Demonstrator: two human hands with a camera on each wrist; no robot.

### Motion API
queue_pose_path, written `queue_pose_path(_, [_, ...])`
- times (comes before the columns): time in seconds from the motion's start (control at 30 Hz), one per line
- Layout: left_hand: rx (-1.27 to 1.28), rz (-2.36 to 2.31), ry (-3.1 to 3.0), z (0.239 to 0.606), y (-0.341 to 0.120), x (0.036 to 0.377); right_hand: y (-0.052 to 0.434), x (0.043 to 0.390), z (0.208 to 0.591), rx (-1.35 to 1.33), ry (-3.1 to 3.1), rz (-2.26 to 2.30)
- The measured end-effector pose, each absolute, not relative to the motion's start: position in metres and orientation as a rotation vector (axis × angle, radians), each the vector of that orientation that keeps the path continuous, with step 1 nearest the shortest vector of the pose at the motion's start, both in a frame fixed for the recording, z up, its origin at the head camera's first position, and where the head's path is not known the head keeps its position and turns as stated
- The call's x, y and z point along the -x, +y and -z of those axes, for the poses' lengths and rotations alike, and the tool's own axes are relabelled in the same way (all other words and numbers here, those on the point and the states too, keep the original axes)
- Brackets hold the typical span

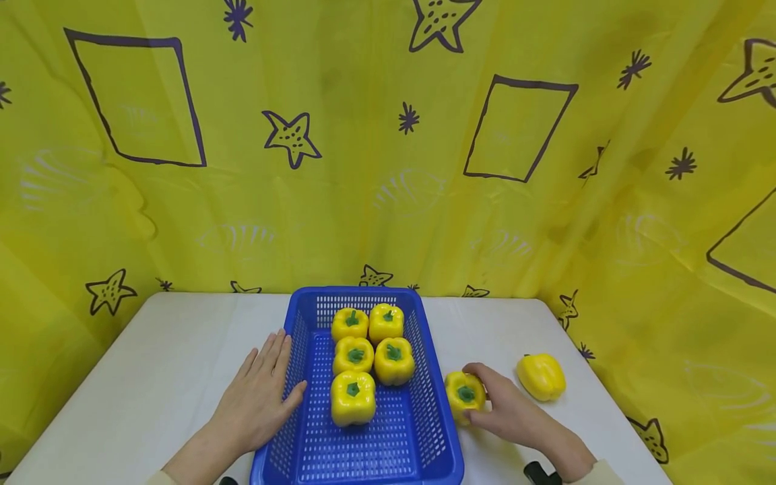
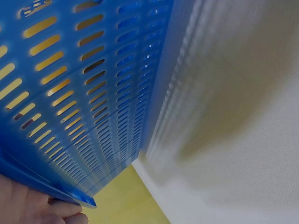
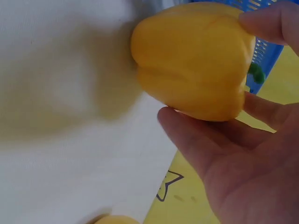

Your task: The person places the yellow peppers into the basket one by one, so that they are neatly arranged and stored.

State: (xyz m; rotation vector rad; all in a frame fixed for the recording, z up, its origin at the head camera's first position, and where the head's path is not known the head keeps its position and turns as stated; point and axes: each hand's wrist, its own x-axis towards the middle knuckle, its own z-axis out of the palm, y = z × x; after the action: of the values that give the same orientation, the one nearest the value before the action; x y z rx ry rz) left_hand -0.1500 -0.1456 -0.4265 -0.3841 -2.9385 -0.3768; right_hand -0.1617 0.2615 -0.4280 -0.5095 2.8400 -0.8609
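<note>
Grasping: right hand (image 1: pixel 515 411) curls thumb and fingers round a pepper (image 1: pixel 465 395) on the counter (image 1: pixel 151 377), just right of the basket (image 1: pixel 424 350); right wrist view shows fingertips (image 3: pixel 268 23) on its top and thumb under it.
Left hand: (image 1: pixel 257 394) flat on the counter, fingers straight, released, thumb touching the basket's left wall; holds nothing.
Basket: blue, slotted, mid counter, between the hands.
In basket: five yellow peppers (image 1: pixel 353 397), stems up, two at the far end, two mid, one nearer.
Loose pepper: second pepper (image 1: pixel 541 376) lies on its side to the right of the right hand, near it, not touching.
Backdrop: yellow curtain (image 1: pixel 364 168) with dark stars and squares behind the counter.
</note>
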Motion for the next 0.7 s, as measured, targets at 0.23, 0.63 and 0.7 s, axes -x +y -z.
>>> queue_pose_path(0.23, [0.392,0.380,-2.923,0.4248,-0.1454,0.1507,0.2656,0.1613,0.4250,0.507,2.845,0.772])
queue_pose_path(0.63, [0.379,0.369,-2.942,0.4256,-0.1443,0.1515,0.2605,0.1643,0.4185,0.570,2.914,0.692])
queue_pose_path(0.7, [0.378,0.373,-2.939,0.4254,-0.1441,0.1513,0.2603,0.1647,0.4176,0.591,2.925,0.660])
